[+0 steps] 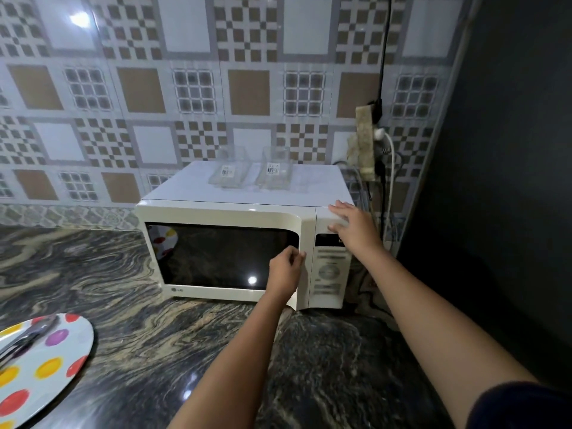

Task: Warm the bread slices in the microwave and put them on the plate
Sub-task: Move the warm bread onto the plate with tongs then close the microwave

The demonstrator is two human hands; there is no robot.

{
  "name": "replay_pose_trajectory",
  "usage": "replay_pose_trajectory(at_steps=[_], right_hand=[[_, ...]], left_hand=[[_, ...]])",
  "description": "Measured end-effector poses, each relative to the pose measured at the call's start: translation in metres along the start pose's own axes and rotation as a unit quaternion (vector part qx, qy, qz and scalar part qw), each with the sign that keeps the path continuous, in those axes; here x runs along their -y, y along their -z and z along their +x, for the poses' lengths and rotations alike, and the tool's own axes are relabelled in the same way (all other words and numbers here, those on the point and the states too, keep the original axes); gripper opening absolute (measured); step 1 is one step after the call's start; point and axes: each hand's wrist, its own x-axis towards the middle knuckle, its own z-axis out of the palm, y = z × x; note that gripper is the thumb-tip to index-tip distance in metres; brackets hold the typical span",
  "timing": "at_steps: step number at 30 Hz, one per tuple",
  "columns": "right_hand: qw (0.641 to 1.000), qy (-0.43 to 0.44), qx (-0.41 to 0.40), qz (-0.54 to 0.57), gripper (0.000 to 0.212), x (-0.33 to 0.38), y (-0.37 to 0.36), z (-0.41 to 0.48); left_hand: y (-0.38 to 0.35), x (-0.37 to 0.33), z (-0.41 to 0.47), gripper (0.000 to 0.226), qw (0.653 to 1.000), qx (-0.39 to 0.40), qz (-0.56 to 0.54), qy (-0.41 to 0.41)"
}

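Scene: a person's view down both bare forearms to a cream microwave (223,212) that stands on a dark, swirled stone desk (93,274) against a tiled wall.
Left grip (286,263): fingers curled on the right edge of the door (216,258), grasping it where it meets the control panel (329,270). This is probably the pull point for swinging the door open.
Right grip (351,224): released, with the fingers straight and spread. It lies flat on the microwave's top right corner, most likely to brace the oven so it does not slide when the door is tugged.
Door: looks closed, flush with the front.
Bread slices: not visible. The dark window hides the inside, so I cannot tell whether they are in there.
Plate (81,342): white with coloured dots, at the lower left desk edge, well apart from the microwave. It carries no bread, only a metal utensil (28,335) too blurred to name. Coloured dots at the left of the window are probably its reflection.
On top: two clear containers (227,171) (275,170) with barcode labels stand side by side near the back.
Wall: a power strip (363,140) with cables hangs just right of the microwave.
Stage: judged mid-task, because the plate is waiting.
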Motion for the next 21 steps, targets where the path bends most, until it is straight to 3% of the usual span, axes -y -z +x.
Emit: replay_pose_trajectory(at_steps=[5, 16, 21], right_hand=[[0.999, -0.015, -0.03, 0.01, 0.05, 0.0, -0.007, -0.002], [0.998, -0.036, -0.047, 0.024, 0.051, 0.002, -0.01, -0.001], [0.999, -0.027, -0.038, 0.025, 0.051, 0.001, -0.012, -0.003]], left_hand=[[0.001, -0.001, -0.003, 0.037, 1.0, -0.008, 0.0, -0.01], [-0.001, -0.002, 0.004, 0.025, 0.999, 0.004, 0.051, 0.008], [0.02, 0.01, -0.029, 0.028, 0.997, 0.017, 0.056, -0.043]])
